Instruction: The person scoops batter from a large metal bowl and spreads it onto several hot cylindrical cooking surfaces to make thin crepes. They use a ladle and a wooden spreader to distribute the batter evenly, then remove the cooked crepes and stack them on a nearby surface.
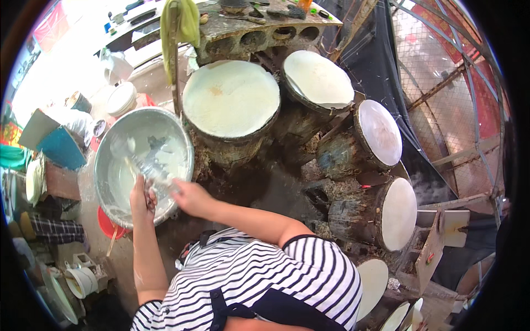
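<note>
A large round metal basin [106, 176] with thin whitish batter in it stands at my left front. My left hand [142, 196] is over its near side, fingers closed round a pale, stick-like handle [131, 166]. What the handle's end looks like is smeared by motion. Close by, at the basin's right near rim, is my right hand [193, 197], blurred. A whitish, see-through smear [152, 168] runs between the hands and the batter; its kind cannot be made out. Whether the right hand grips anything is unclear.
Several drum-shaped stoves with round pale tops curve from the front [232, 99] round to my right [398, 214]. A post with a yellow-green cloth [181, 30] rises behind the basin. A red bucket [107, 223] sits below the basin; a white bucket [81, 281] stands lower left.
</note>
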Tool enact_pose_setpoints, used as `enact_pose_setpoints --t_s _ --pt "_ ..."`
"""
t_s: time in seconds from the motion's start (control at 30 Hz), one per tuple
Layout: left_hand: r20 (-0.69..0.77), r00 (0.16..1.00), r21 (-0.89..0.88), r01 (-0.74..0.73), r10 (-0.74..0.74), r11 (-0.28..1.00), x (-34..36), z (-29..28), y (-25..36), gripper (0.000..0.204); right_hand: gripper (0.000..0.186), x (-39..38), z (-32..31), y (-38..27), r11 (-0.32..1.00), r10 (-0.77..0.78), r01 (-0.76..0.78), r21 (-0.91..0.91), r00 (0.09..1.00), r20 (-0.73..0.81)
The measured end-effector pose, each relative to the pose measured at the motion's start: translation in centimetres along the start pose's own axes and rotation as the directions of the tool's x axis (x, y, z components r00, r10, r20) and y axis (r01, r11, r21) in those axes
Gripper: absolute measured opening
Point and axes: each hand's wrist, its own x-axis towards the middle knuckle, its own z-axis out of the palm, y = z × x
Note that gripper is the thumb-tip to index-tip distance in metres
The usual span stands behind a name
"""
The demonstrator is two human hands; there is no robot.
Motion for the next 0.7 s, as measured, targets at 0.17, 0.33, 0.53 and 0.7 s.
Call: enact_pose_setpoints --t_s 0.17,0.33,0.53,0.7 --pt "-0.200 0.979 0.048 0.053 -0.043 0.997 4.5 -3.7 -4.4 0.018 0.024 3.1 0.3 4.8 0.989 -0.080 0.105 -0.100 0.971 0.225" --pt "-0.251 0.968 -0.016 0.027 -0.030 1.000 10.1 -7.7 -7.1 0.019 0.015 3.4 -22.6 8.7 0.857 -0.365 0.016 -0.516 0.725 -0.583" --pt "-0.327 0.944 -0.045 0.039 -0.051 0.998 13.4 -3.2 -7.7 0.026 0.038 -0.4 -49.5 16.9 0.327 -0.425 -0.517 -0.791 0.668 -0.611" --pt "-0.391 0.917 -0.064 0.050 -0.071 0.997 14.6 -0.3 -8.2 0.021 0.019 0.9 -55.8 18.2 0.235 -0.406 -0.304 -0.923 0.832 -0.378"
